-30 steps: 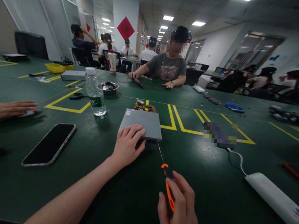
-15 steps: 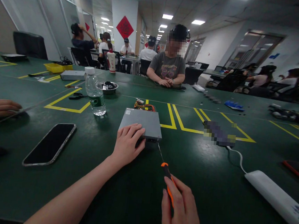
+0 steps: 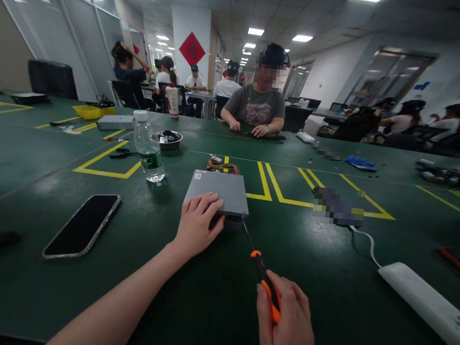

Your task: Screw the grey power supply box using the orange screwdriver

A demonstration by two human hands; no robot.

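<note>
Metal box (image 3: 230,188) plain grey, white sticker (image 3: 198,175) at corner. Screwdriver (image 3: 263,275) orange and black on handle, silvery on shaft. Wires (image 3: 229,168) mix of red, yellow, black. Bench (image 3: 194,309) dark green, patterned with yellow outlines (image 3: 105,173). Phone (image 3: 82,226) black-screened, pale-edged. Bottle (image 3: 146,138) clear, white-capped, green-labelled. Basket (image 3: 90,112) yellow. Power strip (image 3: 423,305) white. Co-worker's shirt (image 3: 256,104) grey, pinkish butterfly print.

Open tabletop (image 3: 347,301) between screwdriver (image 3: 260,269) and power strip (image 3: 423,305); upright bottle (image 3: 148,148) as obstacle left of metal box (image 3: 226,185).
</note>
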